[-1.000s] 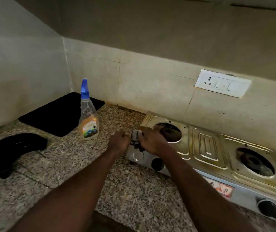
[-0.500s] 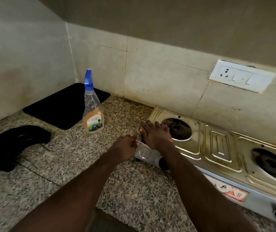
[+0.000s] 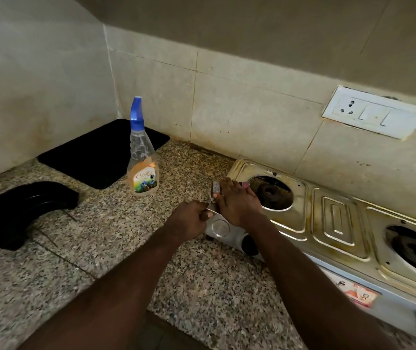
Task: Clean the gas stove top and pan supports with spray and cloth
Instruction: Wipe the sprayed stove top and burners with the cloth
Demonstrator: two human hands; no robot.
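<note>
A steel gas stove stands at the right on the granite counter; its two burner wells carry no pan supports. My right hand lies palm down on the stove's left end with its fingers stretched toward the left burner. It presses a small grey cloth, which peeks out beside the thumb. My left hand grips the stove's left front corner with curled fingers. A clear spray bottle with a blue nozzle stands upright left of the stove, apart from both hands.
A black mat lies in the back corner. A curved black object sits at the far left. A socket and switch plate is on the tiled wall. Black knobs are on the stove's front. The counter's front edge runs under my arms.
Both hands were bunched on the cloth at the stove's corner. My right hand has since spread flat onto the stove top, and my left hand has taken hold of the corner.
</note>
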